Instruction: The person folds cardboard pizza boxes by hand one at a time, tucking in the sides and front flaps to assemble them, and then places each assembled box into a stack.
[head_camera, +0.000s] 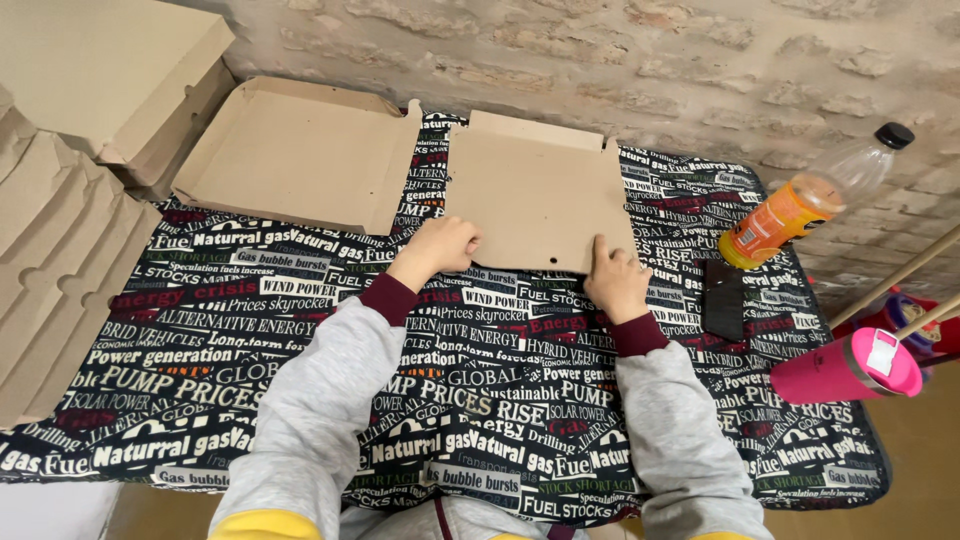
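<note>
Pressing flat cardboard (540, 200) on print-covered table (250, 330) by brick wall (600, 50): left hand (440, 248) clenched, right hand (617, 283) open.

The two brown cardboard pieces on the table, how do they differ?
The cardboard sheet under the hands lies flat, while the cardboard box to its left has side flaps folded up. Both the left hand and the right hand press on the sheet's near edge; the box is untouched. Both are plain brown cardboard on the printed tablecloth.
</note>
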